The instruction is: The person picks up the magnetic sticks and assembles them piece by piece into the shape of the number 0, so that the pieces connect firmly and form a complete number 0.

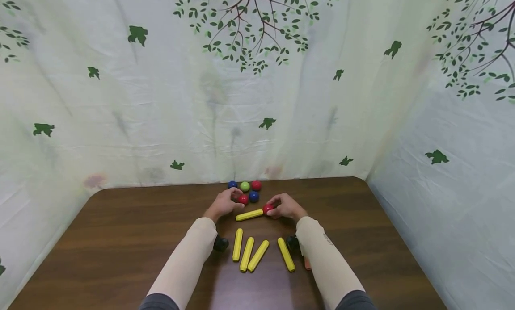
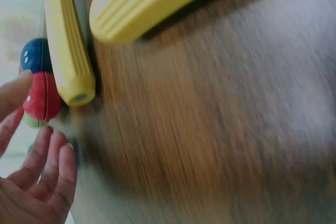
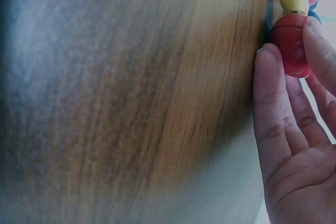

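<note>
My right hand [image 1: 284, 206] pinches a red ball [image 3: 290, 43] between thumb and fingers. The ball meets the end of a yellow ribbed stick [image 1: 249, 215] lying crosswise on the table. At the other side my left hand [image 1: 226, 203] has its thumb and fingers spread about a second red ball [image 1: 243, 199]. In the left wrist view the thumb overlaps this red ball [image 2: 43, 97], and the other fingertips [image 2: 46, 132] are just below it. A blue ball [image 1: 254, 196] sits right beside that red one.
Behind are a blue ball [image 1: 232, 184], a green ball [image 1: 245, 186] and a red ball [image 1: 256, 185] near the table's back edge. Several yellow sticks [image 1: 247, 254] lie between the forearms. An orange piece [image 1: 307, 263] is partly hidden by the right sleeve. A printed curtain [image 1: 225, 122] hangs behind.
</note>
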`<state>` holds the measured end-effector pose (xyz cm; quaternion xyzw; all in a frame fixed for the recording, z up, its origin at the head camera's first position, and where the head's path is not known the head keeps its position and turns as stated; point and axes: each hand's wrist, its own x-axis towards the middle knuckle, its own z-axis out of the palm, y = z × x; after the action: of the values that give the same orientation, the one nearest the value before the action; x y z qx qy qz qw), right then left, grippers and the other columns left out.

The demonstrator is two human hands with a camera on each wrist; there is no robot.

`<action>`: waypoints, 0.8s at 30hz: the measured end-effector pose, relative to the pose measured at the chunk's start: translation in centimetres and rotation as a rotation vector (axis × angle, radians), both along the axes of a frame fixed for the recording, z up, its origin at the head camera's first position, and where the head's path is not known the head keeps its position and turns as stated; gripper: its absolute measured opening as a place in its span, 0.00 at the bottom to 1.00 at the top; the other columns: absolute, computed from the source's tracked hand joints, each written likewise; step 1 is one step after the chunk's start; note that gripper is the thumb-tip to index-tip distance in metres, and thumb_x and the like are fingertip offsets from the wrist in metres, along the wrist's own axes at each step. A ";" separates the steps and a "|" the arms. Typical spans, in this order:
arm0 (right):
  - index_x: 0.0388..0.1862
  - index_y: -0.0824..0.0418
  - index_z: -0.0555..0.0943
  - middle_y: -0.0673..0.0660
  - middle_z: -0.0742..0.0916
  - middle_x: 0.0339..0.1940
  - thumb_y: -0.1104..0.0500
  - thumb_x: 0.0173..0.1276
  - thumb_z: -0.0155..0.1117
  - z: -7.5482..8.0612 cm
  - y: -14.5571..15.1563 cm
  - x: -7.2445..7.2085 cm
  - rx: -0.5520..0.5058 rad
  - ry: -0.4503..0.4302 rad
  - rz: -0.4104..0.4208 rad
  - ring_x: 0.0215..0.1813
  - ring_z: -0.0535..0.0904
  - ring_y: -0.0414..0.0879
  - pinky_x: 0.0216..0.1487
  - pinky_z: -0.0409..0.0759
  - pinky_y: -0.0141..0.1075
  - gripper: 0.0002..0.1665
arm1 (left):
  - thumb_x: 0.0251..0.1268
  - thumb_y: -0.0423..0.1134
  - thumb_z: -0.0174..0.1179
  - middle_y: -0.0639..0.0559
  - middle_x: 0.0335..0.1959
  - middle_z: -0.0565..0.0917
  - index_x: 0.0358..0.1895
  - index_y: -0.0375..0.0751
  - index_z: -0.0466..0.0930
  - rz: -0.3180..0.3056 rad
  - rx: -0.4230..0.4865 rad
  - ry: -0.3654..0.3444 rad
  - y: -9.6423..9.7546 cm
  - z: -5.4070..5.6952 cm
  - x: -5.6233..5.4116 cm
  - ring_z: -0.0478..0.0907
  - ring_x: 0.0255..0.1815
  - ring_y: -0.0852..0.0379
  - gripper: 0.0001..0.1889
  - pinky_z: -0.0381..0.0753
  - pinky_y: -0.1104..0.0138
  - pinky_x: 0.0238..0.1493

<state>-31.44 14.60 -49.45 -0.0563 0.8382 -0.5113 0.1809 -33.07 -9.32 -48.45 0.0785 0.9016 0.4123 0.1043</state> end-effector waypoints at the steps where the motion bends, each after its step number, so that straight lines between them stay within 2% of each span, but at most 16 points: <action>1: 0.48 0.69 0.82 0.61 0.82 0.44 0.72 0.58 0.70 0.0 0.0 0.0 -0.003 0.001 0.005 0.36 0.82 0.47 0.38 0.83 0.39 0.17 | 0.56 0.33 0.68 0.43 0.48 0.80 0.54 0.37 0.75 -0.001 -0.008 0.000 0.2 0.0 -0.1 0.75 0.51 0.46 0.22 0.73 0.55 0.52; 9: 0.46 0.68 0.82 0.59 0.83 0.42 0.71 0.58 0.70 -0.2 0.1 -0.2 0.020 0.032 0.013 0.37 0.82 0.45 0.37 0.83 0.38 0.15 | 0.56 0.34 0.69 0.42 0.48 0.80 0.54 0.39 0.75 0.006 -0.090 0.010 1.3 -0.2 -0.7 0.74 0.49 0.47 0.21 0.74 0.56 0.52; 14: 0.46 0.68 0.82 0.59 0.83 0.42 0.70 0.57 0.70 -0.1 0.1 -0.1 0.017 0.033 0.011 0.38 0.81 0.46 0.37 0.83 0.39 0.16 | 0.56 0.33 0.69 0.43 0.45 0.80 0.51 0.39 0.77 -0.001 -0.141 0.049 1.4 -0.6 -0.8 0.75 0.47 0.47 0.19 0.74 0.55 0.51; 18: 0.46 0.68 0.82 0.60 0.83 0.42 0.70 0.57 0.71 -0.1 0.3 -0.1 0.015 0.030 0.012 0.39 0.80 0.46 0.37 0.83 0.39 0.16 | 0.56 0.33 0.68 0.44 0.43 0.80 0.49 0.39 0.78 -0.010 -0.170 0.080 1.2 -0.8 -0.9 0.75 0.45 0.48 0.17 0.75 0.56 0.49; 24: 0.46 0.68 0.82 0.60 0.83 0.42 0.72 0.58 0.70 -0.2 0.3 0.0 0.002 0.023 0.013 0.37 0.82 0.46 0.37 0.83 0.39 0.16 | 0.58 0.36 0.68 0.44 0.43 0.79 0.50 0.39 0.77 -0.005 -0.168 0.042 -0.1 -0.4 -0.5 0.73 0.45 0.48 0.17 0.75 0.57 0.46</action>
<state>-31.47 14.87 -49.60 -0.0673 0.8403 -0.5088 0.1746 -33.54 -9.42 -48.83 0.0805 0.9349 0.3331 0.0926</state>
